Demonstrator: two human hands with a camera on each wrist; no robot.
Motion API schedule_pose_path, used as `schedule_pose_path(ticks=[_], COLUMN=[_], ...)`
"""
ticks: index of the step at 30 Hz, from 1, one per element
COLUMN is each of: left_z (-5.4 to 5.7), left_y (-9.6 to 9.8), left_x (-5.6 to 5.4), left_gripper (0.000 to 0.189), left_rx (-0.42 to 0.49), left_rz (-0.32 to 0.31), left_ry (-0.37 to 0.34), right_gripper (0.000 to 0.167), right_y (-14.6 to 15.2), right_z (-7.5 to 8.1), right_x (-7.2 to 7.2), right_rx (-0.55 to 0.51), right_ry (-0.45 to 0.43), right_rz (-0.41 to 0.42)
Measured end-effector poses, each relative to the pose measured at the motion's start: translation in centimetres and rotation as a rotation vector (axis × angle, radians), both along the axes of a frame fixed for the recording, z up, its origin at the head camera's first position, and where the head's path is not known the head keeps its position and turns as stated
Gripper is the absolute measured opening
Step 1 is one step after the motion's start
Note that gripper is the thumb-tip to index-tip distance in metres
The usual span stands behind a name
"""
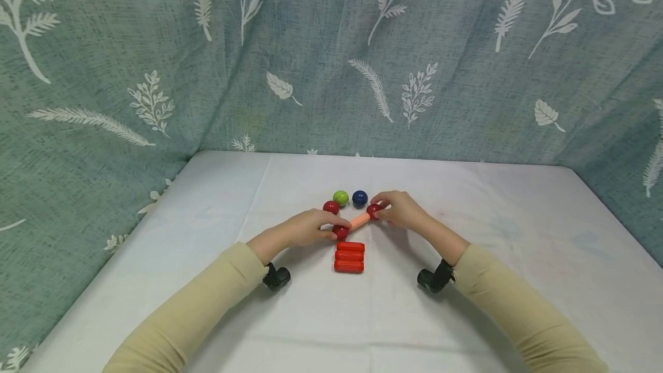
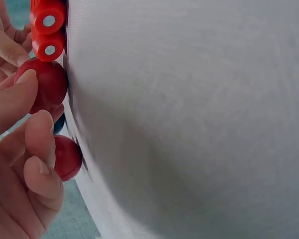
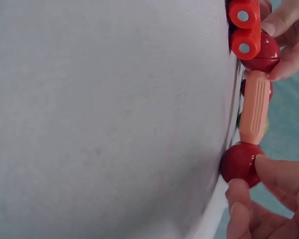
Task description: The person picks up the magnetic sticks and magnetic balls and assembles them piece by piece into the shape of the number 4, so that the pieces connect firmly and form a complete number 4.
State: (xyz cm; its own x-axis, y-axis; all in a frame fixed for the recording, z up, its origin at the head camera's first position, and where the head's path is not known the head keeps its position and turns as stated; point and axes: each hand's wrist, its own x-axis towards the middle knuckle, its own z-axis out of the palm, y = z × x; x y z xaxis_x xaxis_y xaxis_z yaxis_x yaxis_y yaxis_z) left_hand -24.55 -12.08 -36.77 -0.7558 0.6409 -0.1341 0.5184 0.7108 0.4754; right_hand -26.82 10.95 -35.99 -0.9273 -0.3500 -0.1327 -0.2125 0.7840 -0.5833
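— Leaf-print teal curtain (image 1: 321, 91) behind, white tablecloth (image 1: 311, 318) below. Record hands first?

— Left hand (image 1: 309, 228): thumb and fingers pinching left red ball (image 1: 340, 233). Right hand (image 1: 400, 209): thumb and fingertips pinching right red ball (image 1: 373, 212). Both spread only about as wide as the ball.

— And the salmon-orange ridged rod (image 1: 359, 221)?

— Between the two held balls, slanting across the tablecloth, with a ball at each end, apparently in contact. Held by neither hand directly. Just beyond: loose red ball (image 1: 331, 206), lime-green ball (image 1: 340, 198), navy-blue ball (image 1: 359, 198). On the near side: three red ridged rods (image 1: 349, 256), side by side, with pale round discs in the visible ends.

— Handling, by judgement?

— Probably light, stiff, hard plastic; not obviously fragile. Treat glossy balls as slippery and prone to roll; take hold across the widest part, thumb opposite fingers. Grip rod at mid-length, on the ridges. Suspect metal or magnets at the ends, so expect separation under a sideways twist.

— Brands, labels, writing?

— None legible on balls or rods, nor on the black wrist cameras (image 1: 436, 277). On curtain, only white leaves and sprigs.
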Motion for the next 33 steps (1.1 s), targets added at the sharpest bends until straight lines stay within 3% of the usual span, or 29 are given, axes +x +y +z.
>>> schedule_pose_path(ticks=[4,7,11,16,24,33], left_z=[0.1,0.1,0.0,-0.1,-0.1,-0.1], left_y=[0.0,-0.1,-0.1,0.0,0.1,0.1], left_x=[0.0,0.0,0.0,-0.1,0.0,0.1], left_gripper=[0.038,0.039,0.04,0.04,0.041,0.041], left_rx=[0.003,0.004,0.004,0.005,0.005,-0.004], left_rz=[0.0,0.02,0.041,0.052,0.101,0.069], left_ry=[-0.007,-0.016,-0.021,-0.023,-0.034,-0.025], right_gripper=[0.029,0.023,0.02,0.016,0.012,0.004], right_y=[-0.4,-1.1,-2.3,-3.2,-3.6,-3.3], right_z=[1.1,1.8,1.7,0.6,-0.1,-0.2], right_x=[1.2,2.5,3.9,4.5,4.3,4.5], right_rx=[0.089,0.099,0.099,0.168,0.183,0.209], right_ry=[0.108,0.167,0.103,0.065,0.057,-0.011], right_rz=[0.006,0.088,0.231,0.299,0.314,0.292])
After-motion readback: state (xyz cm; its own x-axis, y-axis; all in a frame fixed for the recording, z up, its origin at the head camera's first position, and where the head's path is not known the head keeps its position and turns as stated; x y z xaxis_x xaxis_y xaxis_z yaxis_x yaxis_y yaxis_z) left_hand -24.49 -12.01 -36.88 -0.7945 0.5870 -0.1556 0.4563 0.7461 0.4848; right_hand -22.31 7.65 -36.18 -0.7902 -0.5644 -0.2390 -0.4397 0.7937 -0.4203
